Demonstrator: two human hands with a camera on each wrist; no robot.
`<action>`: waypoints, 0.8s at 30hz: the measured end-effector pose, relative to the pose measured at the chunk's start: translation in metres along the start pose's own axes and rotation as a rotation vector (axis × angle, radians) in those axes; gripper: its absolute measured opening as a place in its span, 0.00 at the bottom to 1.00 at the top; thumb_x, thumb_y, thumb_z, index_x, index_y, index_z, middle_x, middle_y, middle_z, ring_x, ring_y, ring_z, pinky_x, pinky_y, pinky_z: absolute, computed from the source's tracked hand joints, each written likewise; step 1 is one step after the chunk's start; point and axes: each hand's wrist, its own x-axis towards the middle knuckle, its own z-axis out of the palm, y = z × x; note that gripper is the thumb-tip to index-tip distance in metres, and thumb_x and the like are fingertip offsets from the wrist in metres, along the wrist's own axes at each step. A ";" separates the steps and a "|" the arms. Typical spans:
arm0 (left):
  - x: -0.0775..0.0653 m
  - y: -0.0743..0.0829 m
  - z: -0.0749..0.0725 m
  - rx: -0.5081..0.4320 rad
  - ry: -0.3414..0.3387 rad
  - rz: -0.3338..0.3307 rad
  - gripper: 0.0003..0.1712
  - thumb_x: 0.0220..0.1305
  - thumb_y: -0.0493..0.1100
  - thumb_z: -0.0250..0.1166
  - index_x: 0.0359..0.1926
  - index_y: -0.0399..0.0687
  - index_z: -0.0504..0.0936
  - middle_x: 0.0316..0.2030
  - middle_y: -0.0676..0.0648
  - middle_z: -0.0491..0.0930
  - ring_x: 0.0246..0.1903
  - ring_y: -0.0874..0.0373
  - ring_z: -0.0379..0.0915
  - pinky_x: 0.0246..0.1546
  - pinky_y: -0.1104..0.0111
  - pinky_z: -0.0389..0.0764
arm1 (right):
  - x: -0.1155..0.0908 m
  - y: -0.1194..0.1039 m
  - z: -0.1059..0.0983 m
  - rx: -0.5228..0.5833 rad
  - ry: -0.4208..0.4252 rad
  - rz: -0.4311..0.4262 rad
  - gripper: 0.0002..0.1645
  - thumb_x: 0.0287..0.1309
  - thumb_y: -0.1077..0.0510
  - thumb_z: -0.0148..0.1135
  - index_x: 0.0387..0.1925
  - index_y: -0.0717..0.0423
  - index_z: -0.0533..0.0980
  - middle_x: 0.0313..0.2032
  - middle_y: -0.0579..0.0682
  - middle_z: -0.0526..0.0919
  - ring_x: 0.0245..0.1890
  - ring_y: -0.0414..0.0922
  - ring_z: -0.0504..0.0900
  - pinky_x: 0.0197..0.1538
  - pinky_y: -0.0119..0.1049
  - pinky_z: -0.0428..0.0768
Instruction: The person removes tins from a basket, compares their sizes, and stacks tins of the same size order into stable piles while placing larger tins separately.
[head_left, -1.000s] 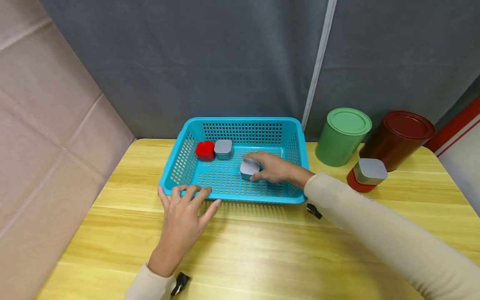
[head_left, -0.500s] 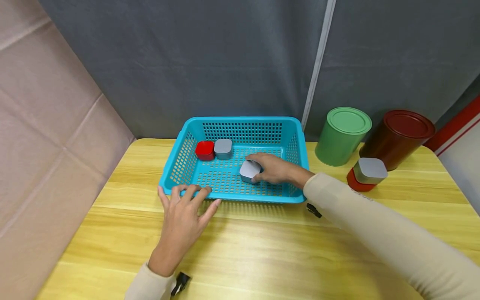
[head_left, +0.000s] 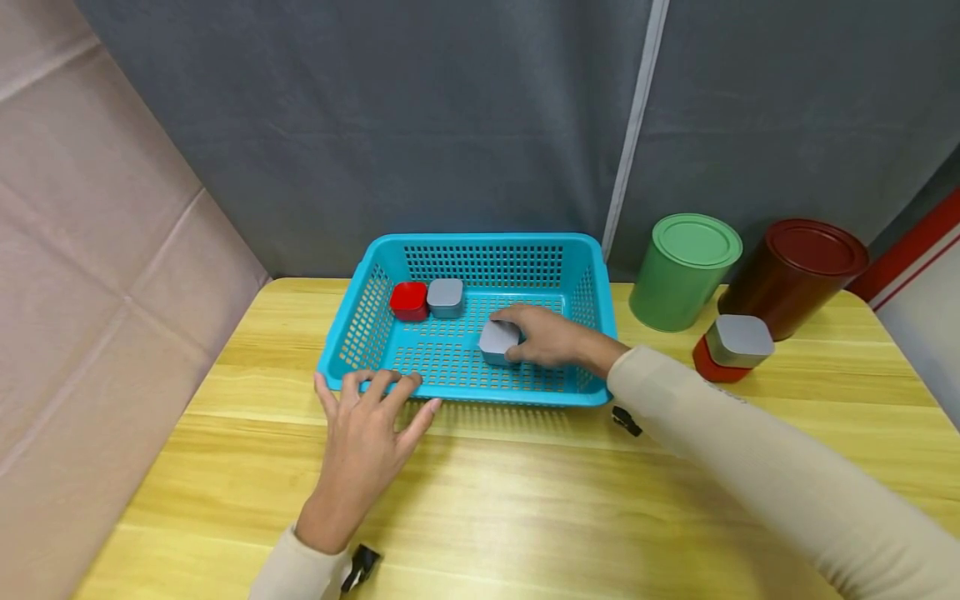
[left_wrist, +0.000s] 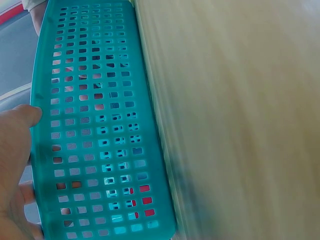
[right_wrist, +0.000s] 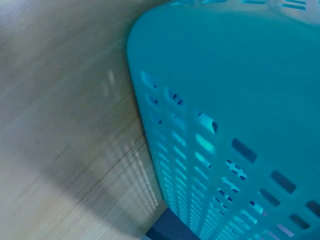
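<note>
My right hand [head_left: 547,337] reaches inside a blue-green plastic basket [head_left: 480,392] and pinches a small grey square box [head_left: 497,340] between thumb and fingers, on or close to the basket's floor. Farther left in the basket, a red square box [head_left: 409,302] and another grey square box [head_left: 446,297] sit side by side. My left hand [head_left: 363,446] holds the basket's front rim near its left corner. In the left wrist view, some skin of the left hand [left_wrist: 12,155] shows through the wall's holes. The right wrist view shows the basket's outside wall [right_wrist: 225,75], not the hand.
To the right of the basket stand a green can [head_left: 686,275] and a dark red can [head_left: 798,279]. Before them, a grey square box [head_left: 741,340] is stacked on a red one [head_left: 720,367]. A grey curtain [head_left: 450,125] hangs behind the wooden table [head_left: 510,500].
The right hand's fingers have shifted slightly on the grey box, which has turned a little on the spot. The left hand and the basket have stayed in place.
</note>
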 end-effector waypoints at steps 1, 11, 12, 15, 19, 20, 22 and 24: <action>0.000 0.000 0.000 -0.002 0.001 0.000 0.21 0.65 0.61 0.68 0.47 0.53 0.89 0.44 0.46 0.87 0.52 0.35 0.75 0.63 0.15 0.43 | 0.000 0.000 -0.001 0.012 0.009 -0.003 0.40 0.67 0.62 0.64 0.77 0.64 0.63 0.74 0.62 0.69 0.58 0.53 0.76 0.59 0.48 0.77; -0.001 0.000 0.000 -0.003 0.001 -0.001 0.20 0.65 0.61 0.69 0.47 0.53 0.89 0.43 0.46 0.87 0.51 0.36 0.75 0.63 0.15 0.42 | -0.005 -0.003 -0.005 0.120 0.088 -0.010 0.39 0.62 0.64 0.68 0.74 0.63 0.68 0.72 0.61 0.72 0.60 0.55 0.76 0.60 0.50 0.77; -0.001 0.000 0.000 -0.004 0.000 -0.001 0.20 0.65 0.61 0.69 0.47 0.53 0.89 0.43 0.46 0.87 0.51 0.36 0.75 0.63 0.15 0.42 | -0.005 -0.003 -0.005 0.133 0.094 -0.005 0.39 0.62 0.64 0.68 0.74 0.63 0.68 0.72 0.61 0.72 0.59 0.55 0.76 0.59 0.49 0.77; -0.001 0.000 0.001 -0.004 0.003 0.003 0.20 0.65 0.60 0.70 0.47 0.52 0.89 0.43 0.46 0.87 0.51 0.36 0.75 0.63 0.15 0.42 | -0.007 -0.002 -0.006 0.167 0.115 0.002 0.40 0.59 0.65 0.67 0.74 0.61 0.69 0.70 0.60 0.73 0.55 0.54 0.76 0.54 0.46 0.77; -0.001 0.000 0.001 -0.002 0.006 0.006 0.20 0.65 0.61 0.69 0.47 0.53 0.89 0.43 0.46 0.87 0.51 0.36 0.75 0.63 0.14 0.43 | -0.008 0.000 -0.008 0.226 0.142 -0.005 0.41 0.56 0.66 0.65 0.73 0.60 0.70 0.68 0.60 0.74 0.52 0.55 0.75 0.49 0.43 0.76; -0.001 0.000 0.001 -0.003 0.007 0.007 0.20 0.65 0.61 0.69 0.47 0.53 0.89 0.43 0.46 0.87 0.51 0.36 0.75 0.63 0.14 0.43 | -0.009 0.000 -0.008 0.242 0.149 -0.007 0.41 0.55 0.66 0.65 0.73 0.59 0.70 0.68 0.59 0.74 0.52 0.55 0.75 0.48 0.43 0.76; -0.001 0.000 0.001 -0.002 0.007 0.006 0.20 0.65 0.61 0.69 0.47 0.53 0.89 0.43 0.46 0.87 0.51 0.37 0.75 0.63 0.15 0.43 | -0.009 0.001 -0.009 0.271 0.160 -0.008 0.41 0.55 0.66 0.64 0.72 0.58 0.71 0.68 0.59 0.74 0.52 0.55 0.74 0.48 0.43 0.75; -0.001 0.000 0.001 -0.001 0.008 0.006 0.20 0.65 0.61 0.68 0.47 0.53 0.89 0.43 0.46 0.87 0.51 0.37 0.74 0.63 0.14 0.43 | -0.010 0.001 -0.010 0.290 0.171 -0.001 0.41 0.54 0.66 0.64 0.72 0.56 0.72 0.68 0.58 0.75 0.52 0.54 0.74 0.50 0.44 0.75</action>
